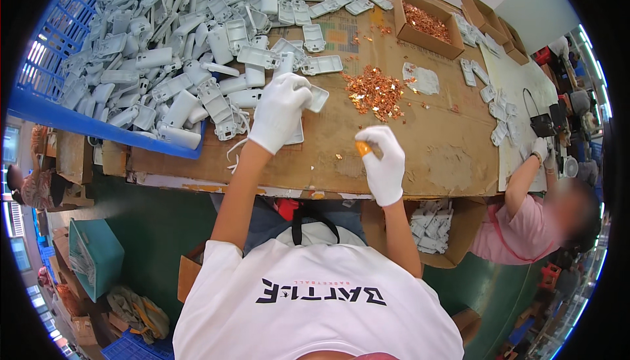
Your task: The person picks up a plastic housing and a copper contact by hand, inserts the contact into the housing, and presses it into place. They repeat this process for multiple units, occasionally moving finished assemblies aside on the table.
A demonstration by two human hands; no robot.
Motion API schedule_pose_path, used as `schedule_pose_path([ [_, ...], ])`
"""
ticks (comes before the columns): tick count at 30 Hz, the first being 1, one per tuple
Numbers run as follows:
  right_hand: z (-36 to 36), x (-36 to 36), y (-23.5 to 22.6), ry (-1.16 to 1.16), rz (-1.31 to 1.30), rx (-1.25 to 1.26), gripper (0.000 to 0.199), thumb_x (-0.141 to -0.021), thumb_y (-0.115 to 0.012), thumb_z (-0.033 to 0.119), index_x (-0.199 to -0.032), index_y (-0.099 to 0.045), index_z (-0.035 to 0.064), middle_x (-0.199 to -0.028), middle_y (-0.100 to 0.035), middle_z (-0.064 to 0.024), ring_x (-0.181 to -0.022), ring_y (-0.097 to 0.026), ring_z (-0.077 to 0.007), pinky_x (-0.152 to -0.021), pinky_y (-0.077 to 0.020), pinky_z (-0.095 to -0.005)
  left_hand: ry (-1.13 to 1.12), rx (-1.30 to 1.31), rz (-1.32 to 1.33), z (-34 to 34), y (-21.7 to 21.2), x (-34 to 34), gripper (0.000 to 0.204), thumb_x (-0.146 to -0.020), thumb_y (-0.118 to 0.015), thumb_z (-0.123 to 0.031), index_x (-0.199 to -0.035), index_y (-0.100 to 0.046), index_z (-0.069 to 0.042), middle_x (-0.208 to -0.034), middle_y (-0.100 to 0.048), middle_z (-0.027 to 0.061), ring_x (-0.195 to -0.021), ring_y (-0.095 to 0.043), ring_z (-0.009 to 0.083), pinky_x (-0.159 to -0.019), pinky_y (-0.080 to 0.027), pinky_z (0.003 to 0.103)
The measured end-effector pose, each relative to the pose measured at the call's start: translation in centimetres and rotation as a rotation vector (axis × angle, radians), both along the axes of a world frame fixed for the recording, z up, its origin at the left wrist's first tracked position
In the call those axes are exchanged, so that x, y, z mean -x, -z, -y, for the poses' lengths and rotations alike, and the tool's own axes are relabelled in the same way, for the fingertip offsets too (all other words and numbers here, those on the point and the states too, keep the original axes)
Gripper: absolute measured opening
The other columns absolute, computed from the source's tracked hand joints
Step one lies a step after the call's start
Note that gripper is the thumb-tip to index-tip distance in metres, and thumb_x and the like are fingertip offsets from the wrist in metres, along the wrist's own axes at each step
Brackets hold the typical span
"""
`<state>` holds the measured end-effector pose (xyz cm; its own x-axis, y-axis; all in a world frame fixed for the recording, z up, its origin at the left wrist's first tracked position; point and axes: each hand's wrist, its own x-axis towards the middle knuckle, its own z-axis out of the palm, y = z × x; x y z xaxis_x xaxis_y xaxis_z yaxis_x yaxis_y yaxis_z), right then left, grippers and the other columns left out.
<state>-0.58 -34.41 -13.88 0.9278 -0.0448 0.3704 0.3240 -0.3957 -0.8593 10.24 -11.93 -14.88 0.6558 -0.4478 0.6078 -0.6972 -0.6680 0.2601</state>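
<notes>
My left hand (281,109), in a white glove, is at the edge of the heap, its fingers curled on a pale grey plastic casing (318,100). The casing is a shallow, rounded shell, and the glove hides part of it. Another pale shell lies partly under that wrist. My right hand (382,163), also gloved, hovers above the cardboard-covered table near its front edge. An orange covering (362,148) shows at a fingertip. Its fingers are bent together, and anything between them is too small to make out. Beyond it lies a pile of small copper-coloured metal pieces (374,93).
A blue crate (111,129) at the left spills pale casings (216,45) across the table (453,143). A cardboard box (430,42) of copper pieces stands at the back right. Below the edge, another box (462,229) holds white parts. A co-worker (525,216) works at the right.
</notes>
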Motion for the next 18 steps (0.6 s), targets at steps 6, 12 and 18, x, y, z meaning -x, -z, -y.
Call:
schedule_pose_path([
  [6, -2.1, -5.1, -0.8, -0.164, -0.013, 0.099, 0.016, -0.078, -0.066, -0.001, -0.093, -0.066, 0.0042, -0.097, -0.059, -0.0119, -0.092, -0.061, -0.0279, -0.08, -0.0497, -0.0347, 0.074, 0.197, -0.33, 1.8, -0.4, 5.7, 0.024, -0.073, -0.067, 0.002, -0.095, -0.065, -0.006, -0.123, -0.053, 0.016, -0.111, -0.053, 0.0281, -0.097, -0.045, 0.036],
  [12, -4.0, -2.1, 1.7, 0.078, -0.012, 0.013, 0.017, -0.078, -0.065, -0.003, -0.093, -0.065, 0.0045, -0.101, -0.061, -0.01, -0.091, -0.063, -0.0263, -0.078, -0.0516, -0.0343, 0.008, 0.598, -0.528, 4.0, 3.1, 9.1, 0.02, -0.078, -0.058, 0.009, -0.094, -0.062, -0.003, -0.119, -0.057, 0.0164, -0.111, -0.058, 0.0304, -0.092, -0.049, 0.035],
  [18, -4.7, -0.3, 2.5, 0.159, 0.037, 0.002, 0.018, -0.076, -0.068, -0.005, -0.092, -0.065, 0.0033, -0.102, -0.059, -0.0098, -0.091, -0.062, -0.0239, -0.074, -0.0523, -0.033, 0.003, 1.224, -1.085, 5.5, 0.5, 10.4, 0.033, -0.089, -0.05, 0.005, -0.119, -0.055, -0.006, -0.107, -0.065, 0.0172, -0.101, -0.066, 0.0286, -0.085, -0.052, 0.032],
])
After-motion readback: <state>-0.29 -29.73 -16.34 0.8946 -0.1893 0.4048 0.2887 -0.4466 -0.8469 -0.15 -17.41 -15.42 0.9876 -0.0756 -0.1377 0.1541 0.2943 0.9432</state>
